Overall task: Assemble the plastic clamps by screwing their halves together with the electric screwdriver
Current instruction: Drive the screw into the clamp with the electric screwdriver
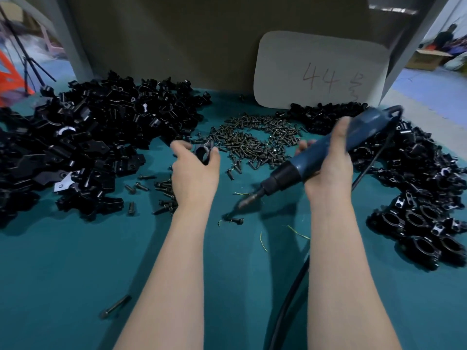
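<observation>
I see my left hand [194,173] with fingers curled narrowly round a black clamp [203,153], just beside the screw pile [252,137]. My right hand [328,168] wraps the electric screwdriver [293,169] — its bit angled down toward the green table [75,274]. Loose clamp halves [88,137] heap on the left, assembled clamps [417,223] on the right.

Both bare forearms reach forward side by side, backs of the hands facing up. The left hand [194,173] has its thumb and fingers curled round a clamp piece [203,153]. The right hand [328,162] is wrapped round the electric screwdriver [297,166], one digit stretched straight up across it, fingertips peeking out the far side.
</observation>
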Available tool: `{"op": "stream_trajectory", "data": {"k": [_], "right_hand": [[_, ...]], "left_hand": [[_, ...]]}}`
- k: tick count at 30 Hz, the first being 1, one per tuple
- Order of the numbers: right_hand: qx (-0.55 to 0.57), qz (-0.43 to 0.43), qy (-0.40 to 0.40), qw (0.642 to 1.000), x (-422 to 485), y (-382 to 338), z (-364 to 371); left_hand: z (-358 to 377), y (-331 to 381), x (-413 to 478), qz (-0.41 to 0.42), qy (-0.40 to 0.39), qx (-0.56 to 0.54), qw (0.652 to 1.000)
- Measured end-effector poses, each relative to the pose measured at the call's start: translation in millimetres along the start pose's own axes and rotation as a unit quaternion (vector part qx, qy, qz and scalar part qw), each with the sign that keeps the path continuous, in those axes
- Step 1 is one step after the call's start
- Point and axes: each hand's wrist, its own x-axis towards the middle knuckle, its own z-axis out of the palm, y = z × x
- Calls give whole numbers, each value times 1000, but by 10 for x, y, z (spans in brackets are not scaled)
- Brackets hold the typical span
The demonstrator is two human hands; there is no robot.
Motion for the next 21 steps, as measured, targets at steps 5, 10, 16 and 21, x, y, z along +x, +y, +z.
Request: {"op": "stream_trajectory", "data": {"k": [5, 10, 16, 21], "right_hand": [[-359, -28, 37, 932, 78, 164, -148], [-635, -36, 61, 770, 37, 318, -227], [-687, 18, 14, 727, 36, 188, -263], [-521, -52, 94, 847, 84, -245, -568]], "left_hand": [[91, 230, -152, 108, -53, -85, 989], [334, 346, -368, 167, -118, -73, 976], [727, 573, -605, 195, -173, -60, 964], [1034, 840, -778, 220, -206, -71, 951]]}}
